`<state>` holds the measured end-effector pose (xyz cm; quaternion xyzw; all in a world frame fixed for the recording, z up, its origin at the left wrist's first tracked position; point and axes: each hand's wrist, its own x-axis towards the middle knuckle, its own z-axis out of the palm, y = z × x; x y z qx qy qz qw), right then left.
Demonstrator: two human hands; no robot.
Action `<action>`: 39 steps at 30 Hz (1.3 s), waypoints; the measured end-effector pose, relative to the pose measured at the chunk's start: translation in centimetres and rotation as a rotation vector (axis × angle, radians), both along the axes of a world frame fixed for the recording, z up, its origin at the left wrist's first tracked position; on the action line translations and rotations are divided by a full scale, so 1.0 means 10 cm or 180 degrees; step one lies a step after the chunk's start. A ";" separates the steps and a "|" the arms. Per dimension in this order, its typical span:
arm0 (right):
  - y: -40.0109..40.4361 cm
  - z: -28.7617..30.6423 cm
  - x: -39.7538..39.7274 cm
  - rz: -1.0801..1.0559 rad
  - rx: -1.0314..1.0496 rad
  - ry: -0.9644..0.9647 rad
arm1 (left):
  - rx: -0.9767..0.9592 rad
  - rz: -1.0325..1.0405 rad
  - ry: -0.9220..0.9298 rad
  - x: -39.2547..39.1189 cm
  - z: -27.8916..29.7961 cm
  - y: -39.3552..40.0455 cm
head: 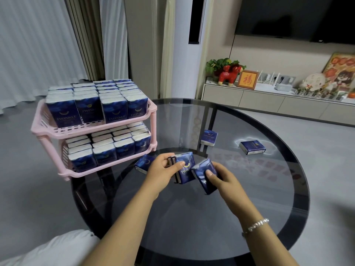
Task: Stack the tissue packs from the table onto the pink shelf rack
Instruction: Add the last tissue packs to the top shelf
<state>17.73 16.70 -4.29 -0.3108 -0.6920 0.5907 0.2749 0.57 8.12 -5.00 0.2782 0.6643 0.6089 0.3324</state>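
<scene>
Round glass table (269, 198) beside grey floor (28, 189)

The left hand (161, 168) covers most of a tissue pack (143, 164) lying just beyond its grip; how many packs it pinches is unclear. The right hand (219, 178) hides the far side of its tilted pack (202, 174)

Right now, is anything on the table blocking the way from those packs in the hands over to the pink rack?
Nothing visible blocks it. One loose pack lies beside the left hand, below the rack's front corner. However, both tiers already look packed full, so free space is hard to see.
</scene>
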 end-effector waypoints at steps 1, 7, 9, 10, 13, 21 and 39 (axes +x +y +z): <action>-0.03 0.00 -0.05 -0.0054 -0.0080 0.0165 | 0.0033 -0.0051 -0.0030 0.02 0.01 0.00; -0.16 0.02 -0.35 -0.0331 -0.0360 0.0522 | 0.0182 -0.0132 -0.0141 0.03 0.03 0.01; -0.19 0.01 -0.40 -0.0309 -0.0302 0.0457 | 0.0169 -0.0160 -0.0111 0.02 0.04 0.00; -0.21 0.00 -0.42 -0.0287 -0.0254 0.0426 | 0.0166 -0.0191 -0.0083 0.03 0.05 -0.01; -0.22 -0.04 -0.42 -0.0119 -0.0158 0.0314 | 0.0061 -0.0247 0.0093 0.03 0.05 -0.04; -0.01 0.15 -0.25 0.1208 -0.0372 0.0039 | -0.0210 -0.0958 0.0225 -0.16 0.12 -0.33; 0.01 0.64 -0.51 0.1794 0.1480 -0.1278 | -0.0376 -0.0773 0.1037 -0.12 0.37 -0.77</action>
